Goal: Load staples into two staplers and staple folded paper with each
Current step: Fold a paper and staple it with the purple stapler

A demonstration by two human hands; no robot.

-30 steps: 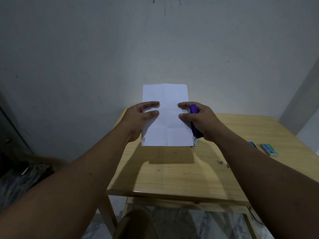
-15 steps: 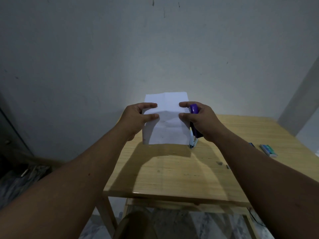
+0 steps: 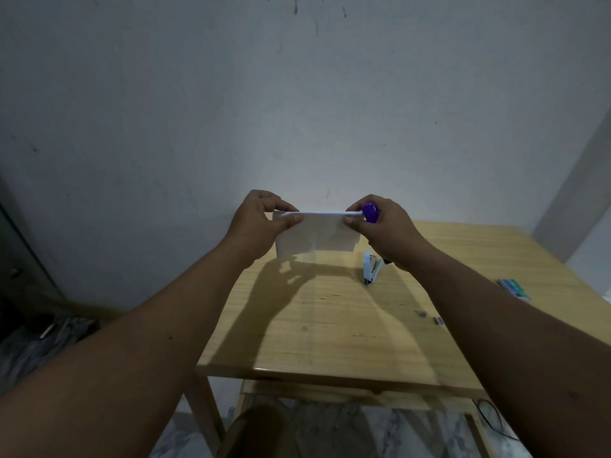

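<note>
I hold a white sheet of paper [image 3: 317, 238] folded over at its top edge, in the air above the far part of the wooden table [image 3: 330, 325]. My left hand [image 3: 261, 223] pinches the fold at its left end. My right hand [image 3: 380, 229] pinches the right end and also grips a purple stapler [image 3: 370, 212], whose top shows above the fingers and whose lower end is hidden by the palm. A white stapler [image 3: 371, 267] lies on the table just below my right hand.
A blue-green staple box [image 3: 514, 287] lies near the table's right edge. Small loose staple pieces [image 3: 429, 317] sit beside my right forearm. A wall stands right behind the table. A round stool top [image 3: 251, 431] shows under the near edge.
The paper's upper half has been folded down, so the tall sheet is now half as high. Both hands rose slightly with it. The white stapler on the table came into view.
</note>
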